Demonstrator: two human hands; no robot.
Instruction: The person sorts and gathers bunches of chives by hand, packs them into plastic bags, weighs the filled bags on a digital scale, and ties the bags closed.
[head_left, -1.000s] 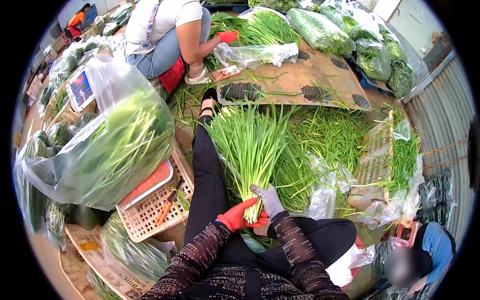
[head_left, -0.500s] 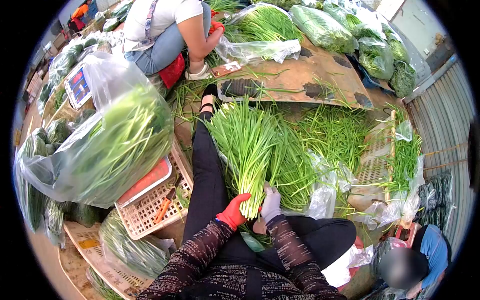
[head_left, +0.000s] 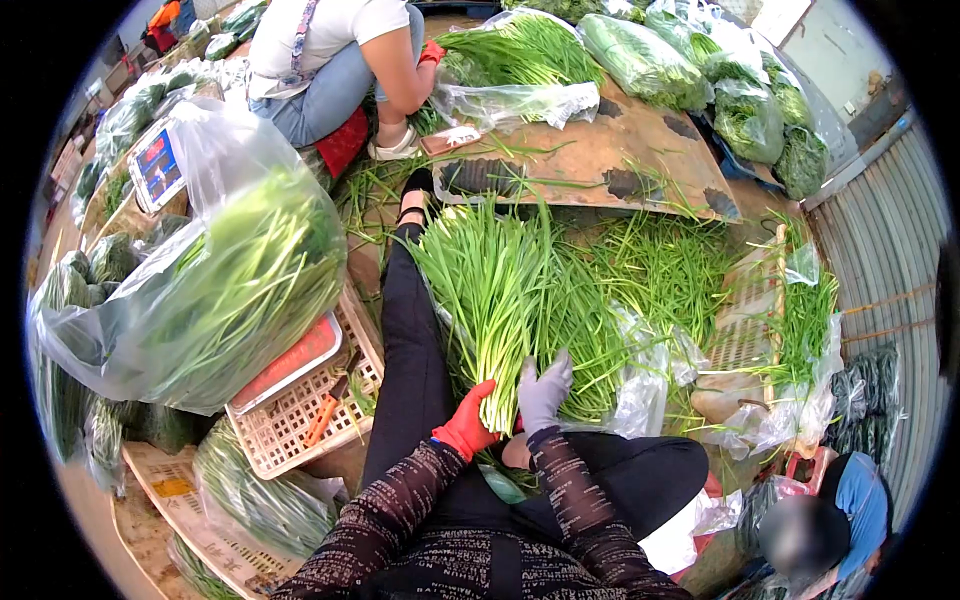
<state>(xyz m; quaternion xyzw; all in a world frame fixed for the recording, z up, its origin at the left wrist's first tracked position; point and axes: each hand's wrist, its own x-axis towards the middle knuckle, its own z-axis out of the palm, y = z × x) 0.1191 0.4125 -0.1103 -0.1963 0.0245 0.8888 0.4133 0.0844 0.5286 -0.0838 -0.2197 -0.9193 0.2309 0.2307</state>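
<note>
A thick bunch of garlic chives [head_left: 497, 310] stands fanned out between my legs, its pale stem ends toward me. My left hand [head_left: 467, 422], in a red glove, is closed around the lower stems from the left side. My right hand [head_left: 545, 390], in a grey glove, is at the right edge of the stems with its fingers extended and thumb apart. Whether it touches the stems is hard to make out. More loose chives [head_left: 660, 270] lie spread to the right, beside crumpled clear plastic [head_left: 640, 385].
Left of my leg, a clear bag of chives [head_left: 250, 260] rests by a scale [head_left: 285, 365] and a crate [head_left: 272, 440] holding an orange-handled knife [head_left: 321, 420]. A worn board [head_left: 570, 150] lies ahead. A co-worker [head_left: 340, 70] crouches beyond; another person [head_left: 862, 510] is at lower right.
My right hand has loosened from the stem base, its fingers now raised and spread beside the bunch. My left hand keeps its hold. The co-worker's gloved hand has shifted toward the far chives.
</note>
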